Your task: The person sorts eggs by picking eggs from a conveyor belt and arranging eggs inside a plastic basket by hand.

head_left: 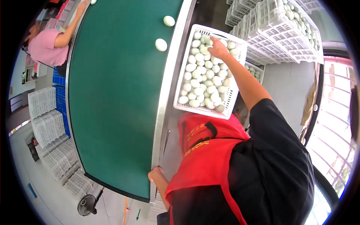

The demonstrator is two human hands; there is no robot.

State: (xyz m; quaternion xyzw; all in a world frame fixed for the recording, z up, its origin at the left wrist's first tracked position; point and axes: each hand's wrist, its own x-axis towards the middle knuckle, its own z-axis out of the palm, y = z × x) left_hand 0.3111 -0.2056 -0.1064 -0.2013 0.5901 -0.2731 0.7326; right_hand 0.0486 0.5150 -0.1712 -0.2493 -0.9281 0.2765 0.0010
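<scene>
My right hand (218,48) reaches into a white plastic crate (182,80) full of pale eggs (204,71). Its fingers curl down round an egg near the crate's far end, which they partly hide. Beside the crate runs a long green belt table (116,101) with a metal rail (164,97). Near the table's lower end, my left hand (155,174) is closed over that rail. Two single eggs lie apart on the green surface, one egg (169,21) farther up and another egg (161,45) closer to the crate.
White crates (270,30) with eggs are stacked at upper right. Across the table, a person in a pink top (48,45) has a hand near an egg (93,2). White egg trays (48,127) and blue crates (60,99) stand at left. A black fan (87,204) is below.
</scene>
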